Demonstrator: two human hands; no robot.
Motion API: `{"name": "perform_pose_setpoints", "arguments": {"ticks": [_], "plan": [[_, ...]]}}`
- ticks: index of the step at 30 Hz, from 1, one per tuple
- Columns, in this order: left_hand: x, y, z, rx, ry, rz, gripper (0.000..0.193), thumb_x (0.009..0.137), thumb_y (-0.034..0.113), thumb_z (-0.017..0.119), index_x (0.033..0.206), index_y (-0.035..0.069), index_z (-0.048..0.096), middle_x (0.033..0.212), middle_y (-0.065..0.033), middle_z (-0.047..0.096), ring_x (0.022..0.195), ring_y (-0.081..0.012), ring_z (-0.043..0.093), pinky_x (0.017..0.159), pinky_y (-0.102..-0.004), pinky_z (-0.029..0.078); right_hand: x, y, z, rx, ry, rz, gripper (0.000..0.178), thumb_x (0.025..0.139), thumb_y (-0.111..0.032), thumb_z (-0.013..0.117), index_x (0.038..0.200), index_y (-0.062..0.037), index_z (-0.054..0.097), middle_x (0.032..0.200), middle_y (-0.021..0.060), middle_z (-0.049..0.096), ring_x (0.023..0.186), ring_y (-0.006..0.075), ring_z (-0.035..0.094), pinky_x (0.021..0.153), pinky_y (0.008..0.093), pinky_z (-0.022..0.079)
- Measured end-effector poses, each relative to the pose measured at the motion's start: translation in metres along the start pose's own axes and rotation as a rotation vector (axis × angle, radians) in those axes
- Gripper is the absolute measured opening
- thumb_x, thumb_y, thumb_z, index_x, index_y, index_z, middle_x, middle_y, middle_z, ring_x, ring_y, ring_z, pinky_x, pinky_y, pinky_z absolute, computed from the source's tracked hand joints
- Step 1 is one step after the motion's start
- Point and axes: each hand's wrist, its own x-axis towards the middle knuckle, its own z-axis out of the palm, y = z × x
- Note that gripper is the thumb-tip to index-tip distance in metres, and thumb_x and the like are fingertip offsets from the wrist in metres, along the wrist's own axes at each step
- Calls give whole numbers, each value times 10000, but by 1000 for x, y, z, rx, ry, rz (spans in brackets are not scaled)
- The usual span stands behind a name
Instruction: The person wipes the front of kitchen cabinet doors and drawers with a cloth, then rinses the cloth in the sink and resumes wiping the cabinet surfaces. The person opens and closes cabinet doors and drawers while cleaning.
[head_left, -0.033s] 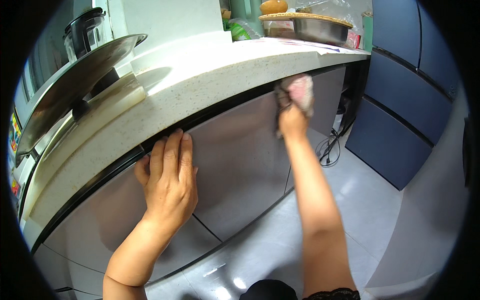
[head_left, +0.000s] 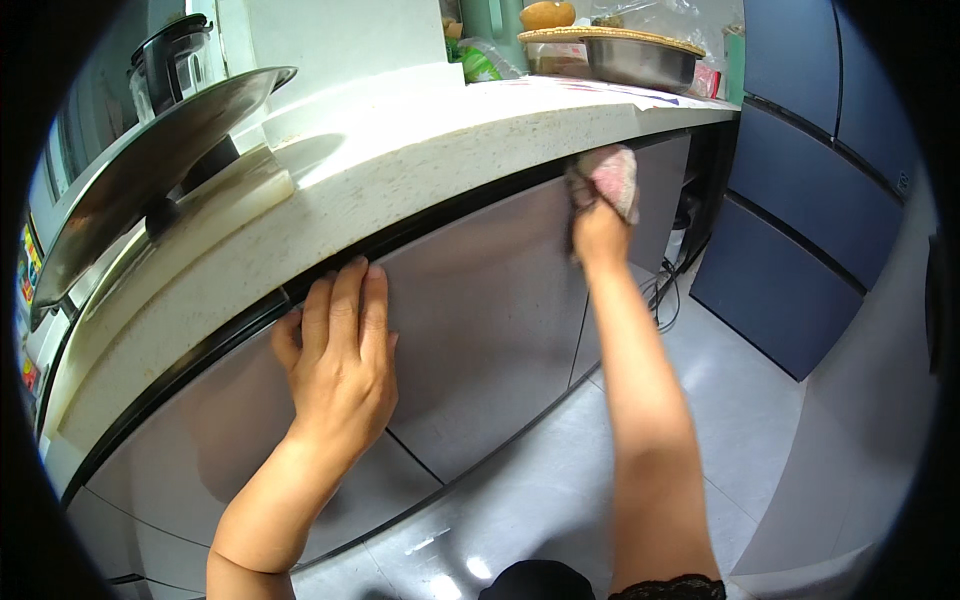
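My left hand [head_left: 345,350] rests with outstretched fingers on the top edge of a glossy grey cabinet front [head_left: 470,330]. Its fingertips reach the black channel [head_left: 440,222] under the countertop. Farther right, my right hand [head_left: 600,235] is closed on a crumpled pink, white and dark cloth [head_left: 612,178]. The cloth lies against the upper edge of the cabinet front, just below the counter's rim. My right fingers are mostly hidden by the cloth.
Above runs a pale speckled countertop [head_left: 400,170], with a large metal lid or pan [head_left: 130,180] leaning at the left. A steel bowl [head_left: 640,65] under a woven tray stands at the back right. A blue fridge [head_left: 790,270] and a black cable [head_left: 668,300] are to the right.
My right hand and the cloth have shifted slightly to the right along the cabinet's top edge. My left hand has stayed in place.
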Motion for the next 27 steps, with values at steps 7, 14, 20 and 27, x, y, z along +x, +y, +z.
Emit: {"name": "perform_pose_setpoints", "arguments": {"ticks": [7, 14, 20, 27], "plan": [[2, 7, 6, -70, 72, 7, 715, 673, 89, 757, 1338, 3, 510, 1409, -143, 463, 1266, -297, 447, 952, -467, 308, -16, 26, 13, -334, 181, -49, 540, 784, 79, 488, 1318, 0, 496, 1210, 259, 565, 1133, 415, 546, 970, 437, 429], [-5, -6, 10, -8, 96, 73, 627, 695, 10, 676, 1307, 1, 539, 1407, -139, 477, 1266, -288, 462, 947, -452, 313, -209, -161, -26, 268, -459, 251, 621, 775, 46, 477, 1393, 78, 427, 1459, 312, 365, 1392, 440, 312, 1171, 497, 218], [-4, -18, 10, 22, 140, 128, 459, 779, 34, 561, 1236, 12, 601, 1345, -118, 542, 1185, -256, 525, 900, -409, 335, -210, -193, -47, 307, -769, 106, 608, 849, -282, 620, 1339, 36, 452, 1439, 300, 347, 1307, 518, 332, 1055, 610, 292], [-2, -19, 7, 31, 119, 178, 456, 760, 8, 586, 1215, 10, 612, 1333, -128, 546, 1163, -255, 530, 883, -385, 342, -160, -48, 13, 119, -43, 691, 486, 1023, -359, 413, 1242, 65, 505, 1296, 307, 495, 1200, 391, 485, 994, 477, 367]]}}
